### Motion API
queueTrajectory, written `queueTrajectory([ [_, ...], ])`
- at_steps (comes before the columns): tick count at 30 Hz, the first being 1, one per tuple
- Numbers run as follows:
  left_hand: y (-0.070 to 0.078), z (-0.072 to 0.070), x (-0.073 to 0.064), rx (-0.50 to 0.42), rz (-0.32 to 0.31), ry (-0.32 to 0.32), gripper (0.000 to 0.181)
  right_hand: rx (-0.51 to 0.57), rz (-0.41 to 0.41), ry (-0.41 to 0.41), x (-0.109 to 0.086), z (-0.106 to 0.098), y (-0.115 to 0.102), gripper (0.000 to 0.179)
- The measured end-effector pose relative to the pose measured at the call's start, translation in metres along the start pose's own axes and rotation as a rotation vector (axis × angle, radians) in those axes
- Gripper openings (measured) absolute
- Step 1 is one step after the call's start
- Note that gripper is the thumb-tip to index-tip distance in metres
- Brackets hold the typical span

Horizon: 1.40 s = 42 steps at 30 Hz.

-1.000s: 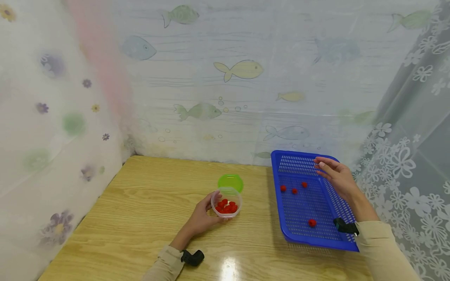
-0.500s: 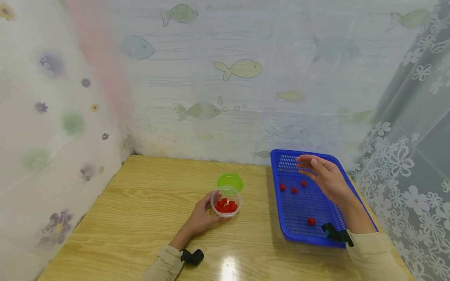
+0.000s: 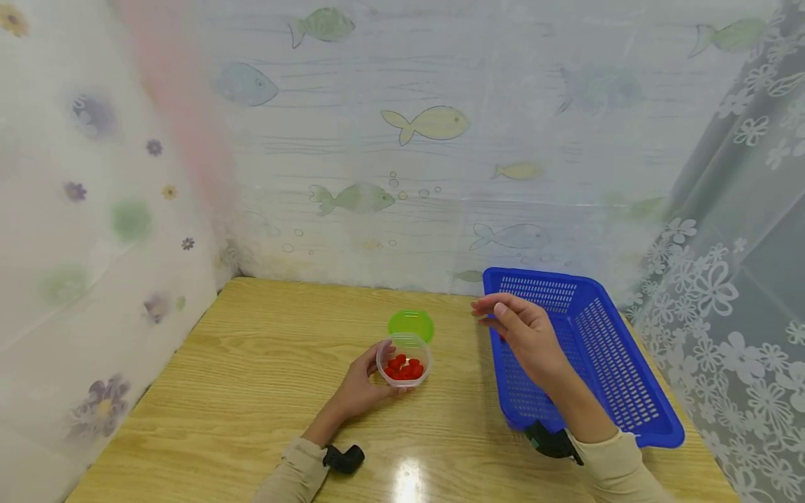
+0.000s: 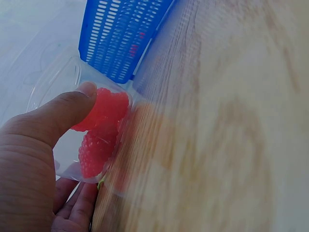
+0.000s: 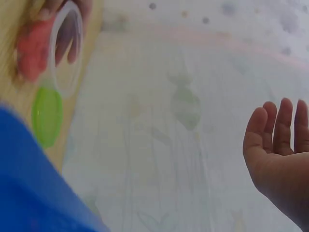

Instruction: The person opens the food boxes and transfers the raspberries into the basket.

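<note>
My left hand grips a small clear plastic container on the table, thumb on the near side and fingers around the back. Several red raspberries lie at its bottom; the left wrist view shows two large raspberries through the wall, beside my thumb. My right hand hovers over the left edge of a blue perforated basket. Its fingers are loosely bent and hold nothing, as the right wrist view shows. Under that hand, one red raspberry just peeks out in the basket; the others there are hidden.
A green lid lies flat on the wooden table, right behind the container. Bare tabletop separates container and basket. Patterned curtains close off the back and both sides.
My right hand has moved left across the basket, from its right side to its left edge, covering raspberries that showed before. My left hand and the container have stayed put.
</note>
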<state>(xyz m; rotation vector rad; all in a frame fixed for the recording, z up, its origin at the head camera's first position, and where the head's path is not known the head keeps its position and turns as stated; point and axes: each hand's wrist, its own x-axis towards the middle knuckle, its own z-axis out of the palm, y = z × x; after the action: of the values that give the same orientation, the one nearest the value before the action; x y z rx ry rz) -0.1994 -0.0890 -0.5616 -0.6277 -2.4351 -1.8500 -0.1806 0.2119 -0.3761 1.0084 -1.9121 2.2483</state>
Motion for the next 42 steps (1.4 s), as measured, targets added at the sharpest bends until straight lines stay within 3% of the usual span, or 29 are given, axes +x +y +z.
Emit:
queueTrajectory([
  [5,-0.003,0.0,0.001,-0.017,0.005,0.009,0.089,-0.072,0.057,0.018,0.001,0.026,0.019,0.027],
  [11,-0.004,-0.001,0.003,-0.032,0.018,0.007,0.089,-0.157,0.138,0.112,0.007,0.049,0.049,0.03],
  [18,0.029,-0.002,-0.002,-0.052,0.012,0.015,0.086,-0.181,0.295,0.298,0.012,0.068,0.095,0.027],
  [25,0.021,0.001,-0.001,-0.012,0.029,0.024,0.086,-0.222,0.377,0.361,0.01,0.076,0.129,0.028],
  [32,0.013,0.002,0.0,-0.03,0.005,0.019,0.088,-0.247,0.403,0.34,0.008,0.075,0.144,0.031],
  [36,-0.001,0.002,0.003,-0.025,0.003,0.019,0.09,-0.258,0.426,0.289,0.007,0.074,0.152,0.033],
  [42,-0.006,-0.001,0.003,-0.026,-0.007,0.003,0.089,-0.278,0.469,0.181,0.01,0.072,0.161,0.032],
])
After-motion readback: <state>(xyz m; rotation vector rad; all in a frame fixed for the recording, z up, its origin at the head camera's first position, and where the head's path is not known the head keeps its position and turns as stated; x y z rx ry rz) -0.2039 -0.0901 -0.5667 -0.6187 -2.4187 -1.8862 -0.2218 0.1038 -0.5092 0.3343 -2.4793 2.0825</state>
